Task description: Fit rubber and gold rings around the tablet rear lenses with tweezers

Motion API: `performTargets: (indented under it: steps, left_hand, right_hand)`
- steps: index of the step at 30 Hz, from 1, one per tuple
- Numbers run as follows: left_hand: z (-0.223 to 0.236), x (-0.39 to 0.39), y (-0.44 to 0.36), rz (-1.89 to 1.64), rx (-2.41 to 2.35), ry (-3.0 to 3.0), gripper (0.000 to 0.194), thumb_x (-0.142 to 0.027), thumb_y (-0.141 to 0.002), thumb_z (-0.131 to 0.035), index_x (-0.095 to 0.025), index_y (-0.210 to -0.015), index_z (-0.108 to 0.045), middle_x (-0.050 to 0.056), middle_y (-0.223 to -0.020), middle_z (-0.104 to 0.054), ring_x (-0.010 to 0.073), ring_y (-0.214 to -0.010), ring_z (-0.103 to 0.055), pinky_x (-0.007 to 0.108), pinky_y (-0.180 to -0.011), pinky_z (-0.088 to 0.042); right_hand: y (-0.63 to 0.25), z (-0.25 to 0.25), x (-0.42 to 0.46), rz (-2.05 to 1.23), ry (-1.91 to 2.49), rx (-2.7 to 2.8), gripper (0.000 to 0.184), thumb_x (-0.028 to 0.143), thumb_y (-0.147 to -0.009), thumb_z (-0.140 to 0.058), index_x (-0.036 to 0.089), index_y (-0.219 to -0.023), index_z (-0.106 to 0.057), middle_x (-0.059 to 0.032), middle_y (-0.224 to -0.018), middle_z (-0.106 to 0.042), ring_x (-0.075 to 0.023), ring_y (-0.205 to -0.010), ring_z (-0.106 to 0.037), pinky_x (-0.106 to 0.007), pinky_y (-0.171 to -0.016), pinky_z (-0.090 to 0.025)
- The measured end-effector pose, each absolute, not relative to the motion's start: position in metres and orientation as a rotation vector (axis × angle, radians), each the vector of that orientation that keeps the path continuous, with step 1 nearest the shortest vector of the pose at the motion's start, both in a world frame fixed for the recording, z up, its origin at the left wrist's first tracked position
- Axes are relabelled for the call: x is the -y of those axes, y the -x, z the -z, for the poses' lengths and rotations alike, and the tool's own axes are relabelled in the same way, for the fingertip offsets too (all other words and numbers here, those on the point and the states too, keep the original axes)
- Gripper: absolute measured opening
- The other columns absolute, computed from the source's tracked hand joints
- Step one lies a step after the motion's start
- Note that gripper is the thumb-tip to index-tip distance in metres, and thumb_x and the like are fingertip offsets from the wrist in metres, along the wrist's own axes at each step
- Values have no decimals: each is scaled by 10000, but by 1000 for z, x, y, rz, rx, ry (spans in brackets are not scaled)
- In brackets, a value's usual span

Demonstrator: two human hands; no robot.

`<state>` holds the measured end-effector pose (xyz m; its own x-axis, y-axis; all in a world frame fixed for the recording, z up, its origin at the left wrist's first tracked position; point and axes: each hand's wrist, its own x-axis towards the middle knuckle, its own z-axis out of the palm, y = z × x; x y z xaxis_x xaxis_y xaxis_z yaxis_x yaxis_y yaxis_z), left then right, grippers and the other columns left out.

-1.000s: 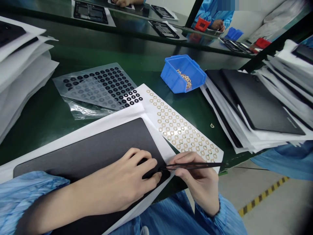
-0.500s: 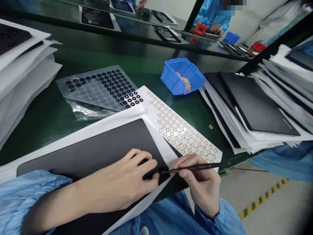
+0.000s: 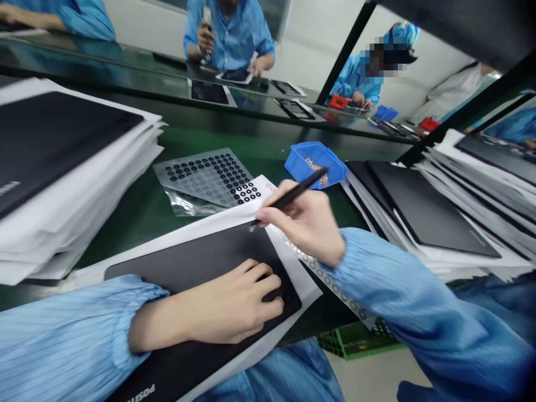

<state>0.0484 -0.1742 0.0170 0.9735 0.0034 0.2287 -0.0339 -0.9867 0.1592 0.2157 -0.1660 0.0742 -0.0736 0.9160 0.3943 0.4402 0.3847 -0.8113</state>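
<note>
A black tablet cover (image 3: 196,254) with white lettering near its lower corner lies on white sheeting (image 3: 302,279) in front of me. My left hand (image 3: 234,301) rests on it with fingers bent and apart, near its right end. My right hand (image 3: 307,220) grips dark tweezers (image 3: 295,194) above the cover's far right corner. Their tip is by the fingers, pointing down; a small pale bit shows there, too blurred to name. Partly hidden under my right arm is a white sheet of tan rings (image 3: 330,285). Beyond the cover lies a clear film sheet of black rings (image 3: 209,178).
A blue bin (image 3: 307,153) of small tan rings stands behind my right hand. Stacks of covers and paper rise at left (image 3: 75,223) and right (image 3: 435,218). Co-workers (image 3: 230,39) sit beyond the glass shelf (image 3: 138,78). A green crate (image 3: 368,346) is below.
My right hand with the tweezers has moved from the cover's near right corner up to its far right corner. My left hand stays on the cover. The camera view has tilted up.
</note>
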Motion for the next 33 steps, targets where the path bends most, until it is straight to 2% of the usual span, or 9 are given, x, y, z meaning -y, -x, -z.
performTargets:
  steps: [3, 7, 11, 15, 22, 26, 30, 33]
  left_hand:
    - [-19, 168, -31, -584, -32, -2986, 108, -152, -856, -519, -141, -945, -578, 90, -937, -611, 236, -929, -533, 342, -784, -425]
    - [-17, 137, 8, -1119, -456, -2845, 106, -63, -858, -477, -155, -875, -527, 58, -830, -591, 194, -862, -518, 327, -808, -429]
    - [-9, 99, 38, -1364, -988, -2523, 34, -145, -877, -461, -177, -888, -457, 49, -887, -541, 181, -849, -516, 327, -780, -433]
    - [-3, 84, 43, -1209, -1202, -2135, 85, -216, -886, -365, -189, -927, -435, 42, -922, -547, 181, -865, -541, 330, -794, -436]
    - [0, 81, 39, -1023, -1206, -2055, 120, -199, -868, -317, -212, -867, -436, -7, -800, -592, 170, -745, -583, 300, -695, -445]
    - [0, 82, 39, -996, -1164, -2131, 131, -177, -864, -302, -213, -890, -426, 5, -838, -614, 170, -782, -598, 305, -734, -458]
    - [3, 82, 37, -936, -1090, -2287, 192, -135, -848, -308, -198, -943, -462, 44, -958, -624, 187, -931, -587, 342, -859, -444]
    - [5, 83, 36, -861, -1049, -2425, 198, -128, -841, -340, -186, -933, -506, 68, -973, -602, 221, -968, -552, 391, -902, -422]
  right_hand:
    - [-184, -64, 129, -685, 1170, 1731, 178, 222, -759, -709, 164, -650, -579, 26, -584, -609, -133, -553, -640, -235, -557, -508]
    - [-155, -57, 99, -646, 1153, 1757, 191, 245, -775, -690, 162, -639, -584, 19, -592, -620, -134, -566, -642, -237, -574, -496]
    - [-136, -55, 80, -594, 1110, 1774, 175, 244, -791, -671, 163, -655, -596, 16, -605, -619, -135, -582, -634, -242, -596, -491]
    - [-125, -40, 69, -429, 1112, 1986, 191, 188, -787, -679, 154, -625, -584, -2, -644, -610, -138, -629, -605, -241, -615, -469]
    - [-127, -19, 65, -355, 1090, 2240, 154, 160, -799, -673, 147, -669, -590, -23, -734, -618, -142, -672, -588, -240, -636, -455]
    - [-128, -36, 76, -423, 1077, 2149, 142, 193, -834, -630, 155, -701, -600, -16, -727, -629, -137, -673, -602, -227, -630, -458]
    - [-142, -63, 89, -335, 1115, 2097, 261, 290, -897, -530, 171, -665, -553, -8, -643, -597, -130, -585, -564, -235, -583, -428]
    - [-162, -75, 88, -299, 1226, 2041, 285, 306, -922, -456, 180, -673, -515, 11, -573, -552, -123, -521, -524, -238, -552, -395]
